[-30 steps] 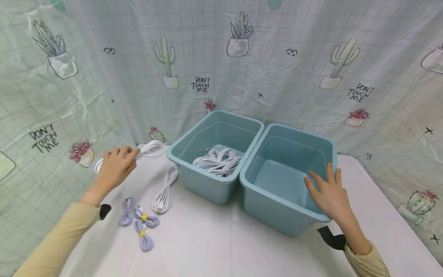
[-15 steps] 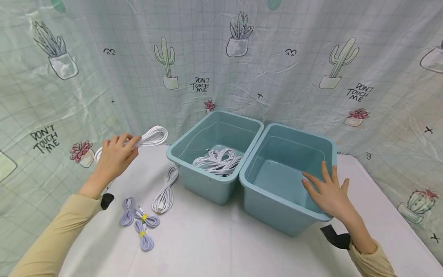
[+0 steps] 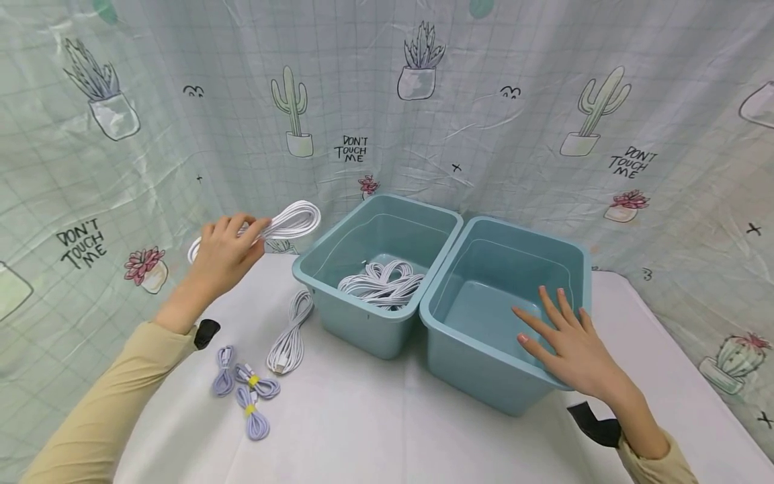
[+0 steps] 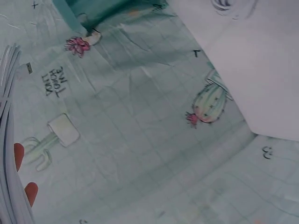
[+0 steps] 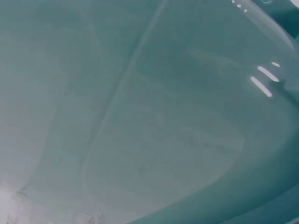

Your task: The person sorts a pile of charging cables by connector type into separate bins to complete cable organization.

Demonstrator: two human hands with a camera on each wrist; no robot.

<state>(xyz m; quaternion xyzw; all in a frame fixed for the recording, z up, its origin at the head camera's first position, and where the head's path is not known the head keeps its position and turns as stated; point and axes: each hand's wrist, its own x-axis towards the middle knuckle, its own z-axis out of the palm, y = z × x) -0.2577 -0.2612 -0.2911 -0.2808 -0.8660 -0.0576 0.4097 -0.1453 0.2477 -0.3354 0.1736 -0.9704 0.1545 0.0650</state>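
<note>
In the head view my left hand (image 3: 228, 252) grips a coiled white cable (image 3: 294, 220) by its middle, lifted above the table to the left of the bins. The same white cable (image 4: 8, 140) runs along the left edge of the left wrist view, with two fingertips (image 4: 31, 192) showing beside it. My right hand (image 3: 571, 346) is spread over the near right part of the right teal bin (image 3: 484, 349), its fingers apart and holding nothing. More white cables (image 3: 383, 284) lie in the left teal bin (image 3: 351, 321).
A white cable bundle (image 3: 290, 336) lies on the table just left of the left bin. Several small lilac cables (image 3: 252, 413), two with yellow ties, lie nearer the front. A cactus-print curtain (image 3: 375, 81) hangs behind the bins.
My left hand has raised the white cable off the table and carried it rightward, toward the left bin. The fingers of my right hand have spread and shifted slightly left.
</note>
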